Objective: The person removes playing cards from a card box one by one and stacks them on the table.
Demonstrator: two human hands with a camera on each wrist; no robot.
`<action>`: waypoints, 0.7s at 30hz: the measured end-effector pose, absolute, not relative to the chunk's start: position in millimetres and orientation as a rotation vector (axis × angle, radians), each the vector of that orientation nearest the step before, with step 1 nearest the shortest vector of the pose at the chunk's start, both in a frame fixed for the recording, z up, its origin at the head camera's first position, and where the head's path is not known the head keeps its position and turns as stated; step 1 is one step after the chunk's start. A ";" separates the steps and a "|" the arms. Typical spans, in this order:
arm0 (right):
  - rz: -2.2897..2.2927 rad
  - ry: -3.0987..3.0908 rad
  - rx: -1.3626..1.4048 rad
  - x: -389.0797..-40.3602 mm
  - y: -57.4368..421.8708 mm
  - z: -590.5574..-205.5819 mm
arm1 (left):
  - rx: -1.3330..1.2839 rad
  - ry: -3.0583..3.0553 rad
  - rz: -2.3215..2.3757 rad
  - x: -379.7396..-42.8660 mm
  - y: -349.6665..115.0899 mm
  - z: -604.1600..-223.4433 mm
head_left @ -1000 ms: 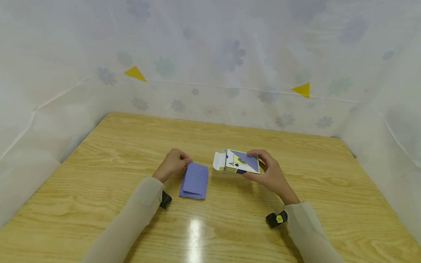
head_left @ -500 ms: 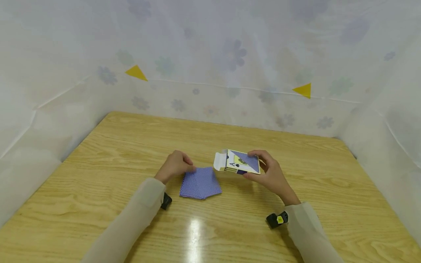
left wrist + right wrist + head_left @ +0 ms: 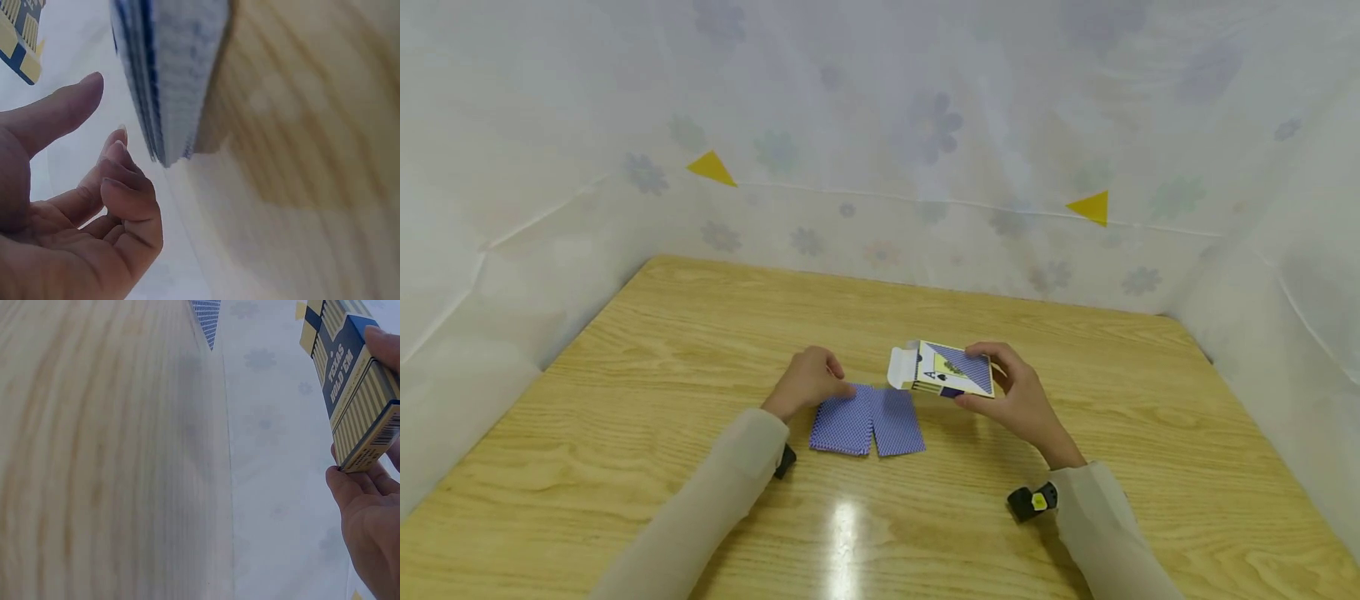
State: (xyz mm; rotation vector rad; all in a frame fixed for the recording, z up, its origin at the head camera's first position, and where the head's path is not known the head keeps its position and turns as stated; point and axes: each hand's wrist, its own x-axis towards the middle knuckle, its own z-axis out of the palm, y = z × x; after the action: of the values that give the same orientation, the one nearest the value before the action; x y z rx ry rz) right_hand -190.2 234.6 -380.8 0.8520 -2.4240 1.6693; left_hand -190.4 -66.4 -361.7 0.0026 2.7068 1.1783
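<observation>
A stack of blue-backed playing cards (image 3: 841,425) lies face down on the wooden table, its layered edge showing close up in the left wrist view. Right beside it, a single-looking blue-backed card (image 3: 898,423) lies slightly turned. Over the stack's far left corner is my left hand (image 3: 808,381); in the left wrist view its thumb and loosely bent fingers stand apart, holding nothing. Raised above the table, my right hand (image 3: 1018,400) grips the card box (image 3: 955,368) by its right end, thumb near, fingers far. The box's white flap (image 3: 902,367) hangs unfolded toward the cards.
The wooden table (image 3: 760,300) meets a pale flowered sheet (image 3: 880,225) at the back and sides. Two yellow triangles (image 3: 712,168) mark the back sheet. A black wrist camera (image 3: 1032,502) sits by the right cuff.
My left hand has slid a card off the top of the stack to the right, then let it go and shifted slightly right. The right hand and box stay nearly still.
</observation>
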 end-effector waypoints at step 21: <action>1.653 -2.420 0.847 -190.9 233.5 -378.6 | 0.109 2.832 1.004 -190.6 -31.9 -361.5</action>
State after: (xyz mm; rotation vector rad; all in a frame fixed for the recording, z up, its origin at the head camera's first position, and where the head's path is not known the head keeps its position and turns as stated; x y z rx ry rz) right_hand -190.9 233.5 -378.6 0.8467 -2.4203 1.6531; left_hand -190.6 -31.9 -361.5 0.1092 2.8318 1.0044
